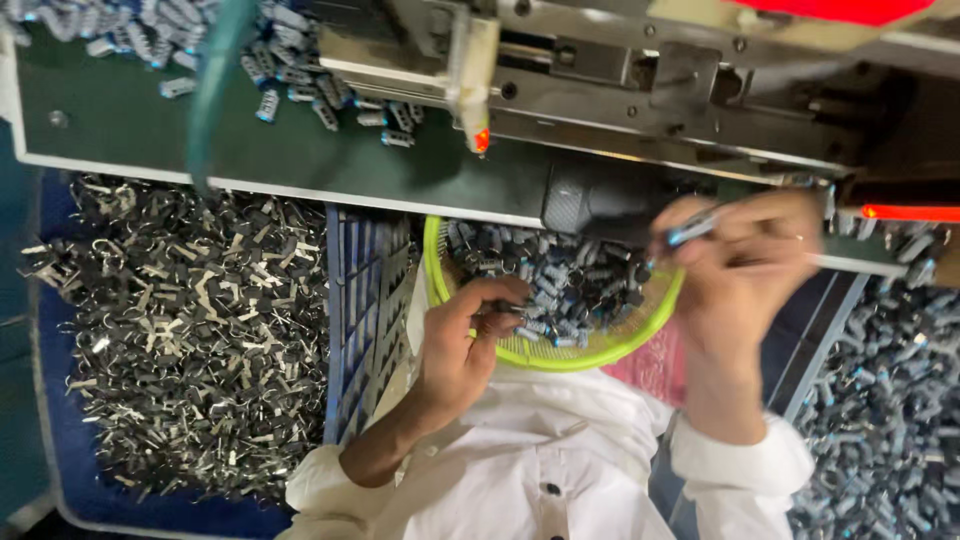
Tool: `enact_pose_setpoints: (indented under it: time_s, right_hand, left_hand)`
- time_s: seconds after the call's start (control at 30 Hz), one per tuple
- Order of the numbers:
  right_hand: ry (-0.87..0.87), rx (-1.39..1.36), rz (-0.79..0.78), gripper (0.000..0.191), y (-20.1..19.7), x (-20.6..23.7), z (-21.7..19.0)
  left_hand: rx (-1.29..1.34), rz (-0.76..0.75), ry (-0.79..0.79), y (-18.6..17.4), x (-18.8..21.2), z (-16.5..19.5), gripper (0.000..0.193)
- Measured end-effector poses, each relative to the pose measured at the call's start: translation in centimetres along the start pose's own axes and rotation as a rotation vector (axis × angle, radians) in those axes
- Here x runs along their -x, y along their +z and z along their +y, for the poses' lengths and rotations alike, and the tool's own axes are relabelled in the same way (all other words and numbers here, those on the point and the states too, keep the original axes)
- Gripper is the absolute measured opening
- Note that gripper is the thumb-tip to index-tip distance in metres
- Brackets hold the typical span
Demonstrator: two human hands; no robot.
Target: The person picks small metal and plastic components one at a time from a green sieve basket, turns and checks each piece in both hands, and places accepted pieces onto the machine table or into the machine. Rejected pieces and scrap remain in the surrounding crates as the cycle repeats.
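Over the yellow-green basket in my lap, my left hand pinches one small grey-blue cylindrical part from the heap; my right hand holds another such part by its end, raised toward the machine. They look light, stiff, smooth, best held across the body

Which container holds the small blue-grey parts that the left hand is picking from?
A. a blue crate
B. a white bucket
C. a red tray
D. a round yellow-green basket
D: the left hand pinches a part over the round yellow-green basket, which is filled with blue-grey parts.
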State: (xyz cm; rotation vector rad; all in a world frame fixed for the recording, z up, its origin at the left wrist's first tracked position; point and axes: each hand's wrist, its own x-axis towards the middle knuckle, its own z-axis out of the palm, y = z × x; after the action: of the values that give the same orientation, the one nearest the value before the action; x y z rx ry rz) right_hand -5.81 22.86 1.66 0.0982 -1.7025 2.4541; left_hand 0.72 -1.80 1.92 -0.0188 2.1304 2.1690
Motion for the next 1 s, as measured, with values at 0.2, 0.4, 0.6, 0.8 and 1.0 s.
enact_pose_setpoints:
  time_s: [0.2,0.4,0.6,0.8,1.0]
  right_hand:
    - [-0.699,0.874,-0.086,0.031,2.7,-9.6,-1.5]
    - [-0.666,1.054,-0.206,0.024,2.9,-10.8,-2.5]
    - [-0.687,1.138,-0.24,0.01,4.5,-5.7,-6.0]
    - [-0.074,0.533,-0.232,0.039,6.2,5.8,1.6]
    - [-0.284,0.682,-0.095,0.006,4.6,8.3,2.5]
  left_hand:
    - [0.275,-0.15,0.094,-0.3,1.0,-2.0,0.055]
    - [0.439,-0.138,-0.013,-0.4,1.6,-3.5,0.055]
    - [0.433,-0.249,0.047,-0.4,0.4,-2.8,0.044]
    - [0.365,-0.165,0.184,0.1,-0.5,-0.4,0.022]
    - [0.044,-0.187,0.212,1.1,-1.9,-0.3,0.026]
